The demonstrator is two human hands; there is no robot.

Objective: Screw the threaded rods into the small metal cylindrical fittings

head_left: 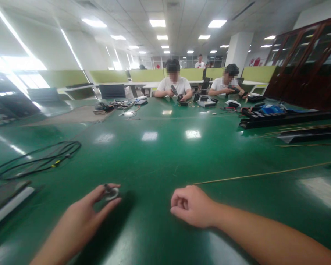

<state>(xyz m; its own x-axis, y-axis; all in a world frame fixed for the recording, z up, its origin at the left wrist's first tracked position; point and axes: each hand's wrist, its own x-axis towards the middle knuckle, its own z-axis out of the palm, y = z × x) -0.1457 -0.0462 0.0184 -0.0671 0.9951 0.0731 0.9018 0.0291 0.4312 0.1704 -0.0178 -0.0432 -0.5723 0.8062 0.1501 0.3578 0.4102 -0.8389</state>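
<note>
My left hand (91, 209) is just above the green table, its thumb and fingers closed around a small ring-shaped metallic part (111, 193). A darker bit sticks up on that part's far side; blur hides the finer detail. To the right, my right hand (191, 206) rests on the table in a loose fist, thumb against curled fingers, with nothing showing in it. A thin yellowish rod (264, 173) runs along the table from just behind this fist toward the right edge. Whether the fist touches the rod I cannot tell.
A coiled black cable (38, 158) lies at left, above a dark flat object with a pale edge (11, 206). Black channels (281, 119) and thin rods are at right. Two people (173, 84) sit across the table among tools and electronic parts (206, 101).
</note>
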